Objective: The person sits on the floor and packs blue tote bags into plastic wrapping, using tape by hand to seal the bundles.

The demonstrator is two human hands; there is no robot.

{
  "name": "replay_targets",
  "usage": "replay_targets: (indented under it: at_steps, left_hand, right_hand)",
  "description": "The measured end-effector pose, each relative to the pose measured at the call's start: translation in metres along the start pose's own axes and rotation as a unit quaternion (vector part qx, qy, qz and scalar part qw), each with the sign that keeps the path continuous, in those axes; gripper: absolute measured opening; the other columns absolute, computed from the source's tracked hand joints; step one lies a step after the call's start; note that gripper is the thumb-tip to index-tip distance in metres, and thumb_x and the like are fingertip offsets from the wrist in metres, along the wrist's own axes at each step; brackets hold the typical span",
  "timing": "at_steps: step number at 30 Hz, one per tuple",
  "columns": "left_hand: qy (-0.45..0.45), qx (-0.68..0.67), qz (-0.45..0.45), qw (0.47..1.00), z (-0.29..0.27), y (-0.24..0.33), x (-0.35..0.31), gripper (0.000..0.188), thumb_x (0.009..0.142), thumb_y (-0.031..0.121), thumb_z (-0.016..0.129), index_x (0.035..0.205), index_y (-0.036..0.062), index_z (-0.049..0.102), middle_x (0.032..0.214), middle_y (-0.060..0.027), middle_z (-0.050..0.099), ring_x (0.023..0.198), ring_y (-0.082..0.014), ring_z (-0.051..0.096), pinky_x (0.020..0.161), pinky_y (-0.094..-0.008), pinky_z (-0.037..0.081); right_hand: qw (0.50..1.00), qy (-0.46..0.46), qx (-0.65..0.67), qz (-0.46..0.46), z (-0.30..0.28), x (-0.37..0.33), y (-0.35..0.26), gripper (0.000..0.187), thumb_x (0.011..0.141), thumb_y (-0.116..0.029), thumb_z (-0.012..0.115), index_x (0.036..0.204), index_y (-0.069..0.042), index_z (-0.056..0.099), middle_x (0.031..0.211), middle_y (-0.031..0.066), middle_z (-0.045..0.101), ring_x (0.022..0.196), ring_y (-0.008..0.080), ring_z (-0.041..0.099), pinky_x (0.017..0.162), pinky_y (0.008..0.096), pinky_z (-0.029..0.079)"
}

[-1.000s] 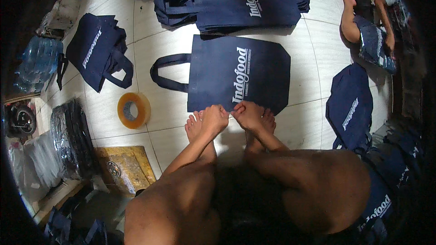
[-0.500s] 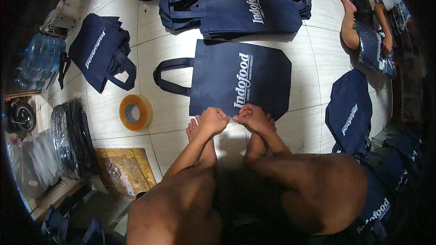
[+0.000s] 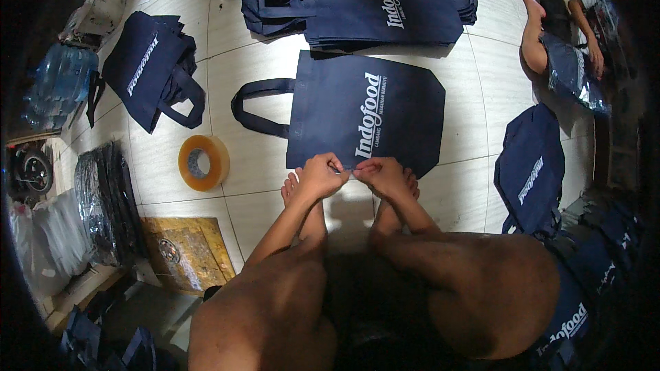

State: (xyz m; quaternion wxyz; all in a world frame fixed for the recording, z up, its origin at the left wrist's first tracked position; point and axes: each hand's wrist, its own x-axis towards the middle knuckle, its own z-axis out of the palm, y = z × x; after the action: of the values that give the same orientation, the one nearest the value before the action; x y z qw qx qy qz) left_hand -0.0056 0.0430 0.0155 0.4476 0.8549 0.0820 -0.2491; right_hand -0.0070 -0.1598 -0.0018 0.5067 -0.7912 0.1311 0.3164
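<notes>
Left hand and right hand pinch, close together, the near edge of the bag, flat on the floor; small, even fingertip moves, bag kept unwrinkled, seem best.

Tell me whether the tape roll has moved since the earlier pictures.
No. Judged against the tiled floor, the tape roll lies in the same place, so there is no direction to give; only the camera's view has shifted slightly.

Navy tote bag — flat on tiles, handle leftward, small pale piece at near edge
</notes>
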Motion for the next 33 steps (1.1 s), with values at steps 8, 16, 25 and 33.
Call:
replay_targets:
  at_steps: [8, 16, 25, 33]
  left_hand:
    - [0.009, 0.005, 0.001, 1.000, 0.010, -0.005, -0.002, 0.018, 0.074, 0.019, 0.077, 0.077, 0.0043, 0.066, 0.073, -0.0132, 0.073, 0.072, -0.0301, 0.073, 0.071, -0.0379, 0.056]
    - [0.040, 0.065, -0.036, 0.996, 0.017, -0.003, 0.002, 0.029, 0.073, 0.021, 0.079, 0.092, 0.0041, 0.064, 0.072, -0.0130, 0.072, 0.076, -0.0326, 0.072, 0.075, -0.0426, 0.055]
    - [0.081, 0.002, 0.004, 0.997, 0.010, 0.004, -0.009, 0.044, 0.074, 0.018, 0.081, 0.106, 0.0008, 0.057, 0.071, -0.0132, 0.071, 0.075, -0.0331, 0.072, 0.073, -0.0418, 0.053]
    - [0.074, -0.068, -0.048, 0.994, 0.022, -0.031, -0.003, 0.051, 0.074, 0.021, 0.080, 0.109, 0.0016, 0.048, 0.073, -0.0113, 0.071, 0.070, -0.0316, 0.070, 0.070, -0.0381, 0.052]
  right_hand:
    - [0.998, -0.019, -0.063, 0.021, -0.003, -0.002, -0.013, 0.028, 0.075, -0.026, 0.086, 0.091, -0.004, 0.078, 0.082, 0.0052, 0.076, 0.075, 0.0112, 0.069, 0.074, 0.0269, 0.054]
    - [0.981, 0.049, -0.187, -0.028, 0.012, -0.004, -0.022, 0.031, 0.076, -0.038, 0.084, 0.084, -0.009, 0.078, 0.078, 0.0044, 0.076, 0.074, 0.0179, 0.072, 0.076, 0.0302, 0.052]
    - [0.991, 0.026, -0.128, -0.018, 0.002, -0.010, -0.023, 0.030, 0.078, -0.038, 0.084, 0.083, -0.009, 0.077, 0.078, 0.0053, 0.075, 0.074, 0.0167, 0.072, 0.073, 0.0336, 0.052]
    - [0.997, 0.041, -0.035, -0.056, 0.008, -0.019, -0.024, 0.025, 0.083, -0.033, 0.080, 0.082, -0.009, 0.074, 0.080, 0.0062, 0.074, 0.070, 0.0186, 0.069, 0.064, 0.0334, 0.050]
